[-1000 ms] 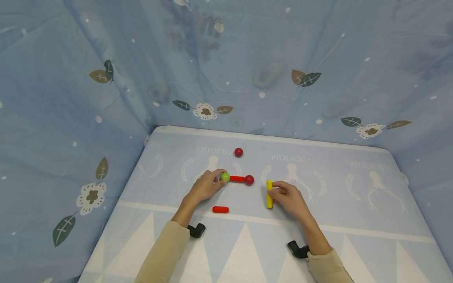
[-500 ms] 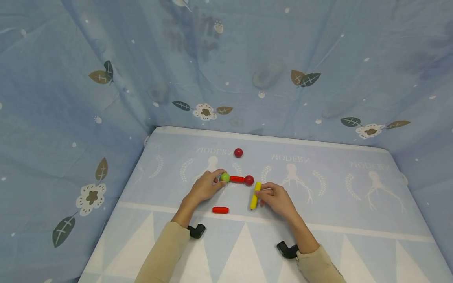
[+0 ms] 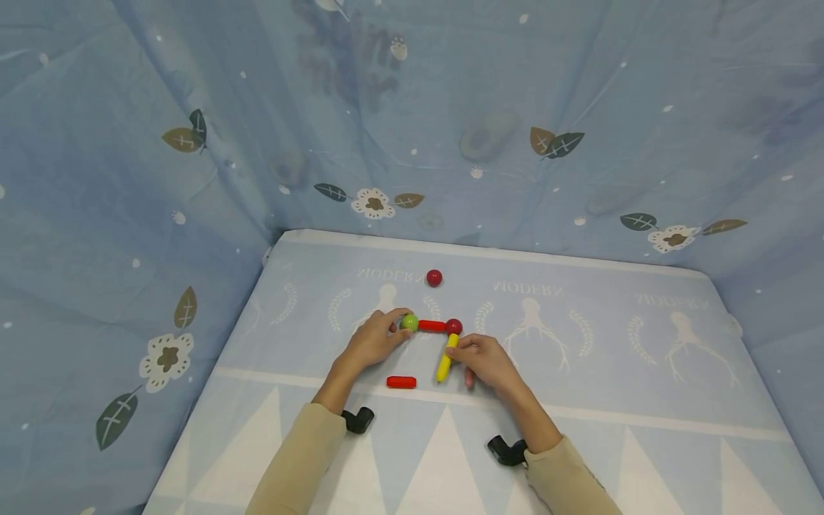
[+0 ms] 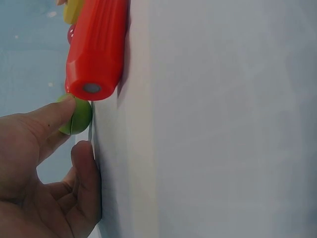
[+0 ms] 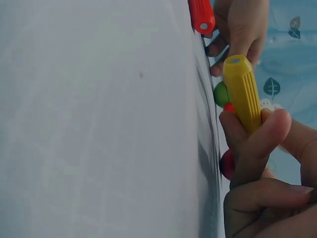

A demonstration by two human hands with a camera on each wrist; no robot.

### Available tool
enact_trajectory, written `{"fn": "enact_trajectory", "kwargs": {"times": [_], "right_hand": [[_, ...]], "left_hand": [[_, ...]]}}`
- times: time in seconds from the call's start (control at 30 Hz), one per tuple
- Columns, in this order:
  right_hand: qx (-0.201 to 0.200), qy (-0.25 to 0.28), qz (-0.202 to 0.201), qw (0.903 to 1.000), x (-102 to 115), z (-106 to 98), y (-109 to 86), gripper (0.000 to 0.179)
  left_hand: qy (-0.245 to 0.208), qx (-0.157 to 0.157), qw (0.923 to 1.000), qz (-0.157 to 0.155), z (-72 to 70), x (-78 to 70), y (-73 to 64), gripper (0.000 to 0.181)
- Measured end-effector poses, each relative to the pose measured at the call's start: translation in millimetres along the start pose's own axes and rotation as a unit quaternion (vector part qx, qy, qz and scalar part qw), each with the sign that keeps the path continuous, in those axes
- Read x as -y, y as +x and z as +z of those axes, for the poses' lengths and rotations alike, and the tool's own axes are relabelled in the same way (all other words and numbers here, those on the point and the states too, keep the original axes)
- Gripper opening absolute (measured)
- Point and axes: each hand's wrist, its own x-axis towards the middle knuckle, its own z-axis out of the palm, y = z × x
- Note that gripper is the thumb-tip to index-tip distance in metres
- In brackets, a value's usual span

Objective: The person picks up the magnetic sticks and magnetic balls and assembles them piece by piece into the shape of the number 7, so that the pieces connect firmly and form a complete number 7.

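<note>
The right hand (image 3: 487, 362) is pinching a yellow fluted rod (image 3: 446, 363), angled seven-to-one o'clock, at the nearer red ball (image 3: 453, 326)'s six o'clock, the left hand (image 3: 376, 339) gripping a green ball (image 3: 409, 323).

Two dark red balls (image 3: 434, 278) and one green ball (image 3: 409, 324) made three in all, as did two red rods (image 3: 401, 383) and one yellow rod (image 3: 446, 362). One left hand (image 3: 375, 339), one right hand (image 3: 487, 360), two beige sleeves (image 3: 297, 461) and two black elbow-shaped pieces (image 3: 507, 451) were also in view.

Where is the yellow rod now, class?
In the head view, just right of centre, the right hand holds the yellow rod, its far end by the nearer red ball.
</note>
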Motion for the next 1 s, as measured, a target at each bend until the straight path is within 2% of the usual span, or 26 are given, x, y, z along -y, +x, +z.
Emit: {"fn": "enact_trajectory", "kwargs": {"times": [0.17, 0.4, 1.0], "right_hand": [[0.013, 0.004, 0.008, 0.9999, -3, 3, 4.1, 0.033], [0.006, -0.001, 0.016, 0.9999, -3, 5, 7.4, 0.032], [-0.018, -0.020, -0.014, 0.9995, -8, 15, 14.6, 0.044]], "left_hand": [[-0.001, -0.002, 1.0000, 0.003, 0.1, -0.6, -0.1, 0.043], [0.002, 0.003, 1.0000, 0.002, -0.9, -2.2, 1.0, 0.044], [0.005, 0.002, 1.0000, -0.004, 0.1, -0.2, 0.2, 0.046]]}}
